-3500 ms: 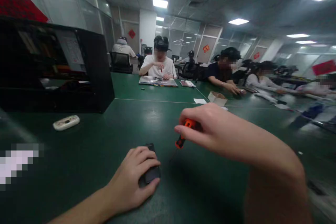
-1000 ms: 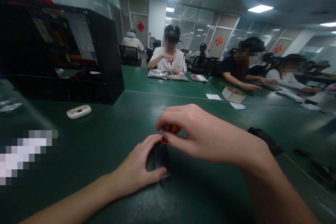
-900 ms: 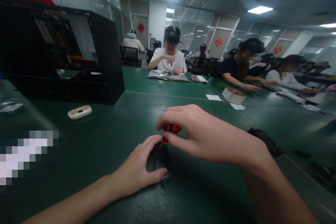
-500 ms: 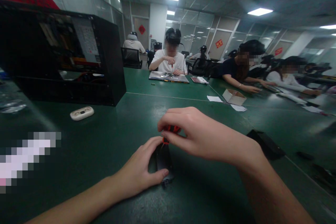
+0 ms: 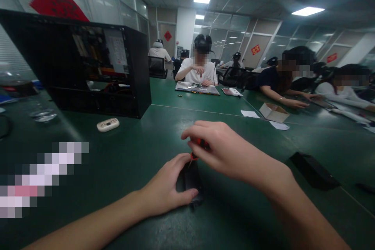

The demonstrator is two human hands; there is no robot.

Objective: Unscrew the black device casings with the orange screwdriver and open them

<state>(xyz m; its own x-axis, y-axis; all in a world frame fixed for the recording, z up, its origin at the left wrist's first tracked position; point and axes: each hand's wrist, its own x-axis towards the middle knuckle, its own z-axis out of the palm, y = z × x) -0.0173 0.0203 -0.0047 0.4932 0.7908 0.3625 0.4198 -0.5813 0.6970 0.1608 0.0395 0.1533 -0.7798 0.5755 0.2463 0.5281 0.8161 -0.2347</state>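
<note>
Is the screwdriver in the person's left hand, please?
No, the right hand grips the red-and-black screwdriver, while the left hand holds the small black part.

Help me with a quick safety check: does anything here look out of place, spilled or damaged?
The black computer case at left stands open-sided with its inner parts exposed, which looks odd near a clear bottle, though it may be deliberate. I see no obvious spill or damage.

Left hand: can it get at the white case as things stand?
Likely yes: nothing visible blocks the left hand from the white case, though it would have to release the black part.
</note>
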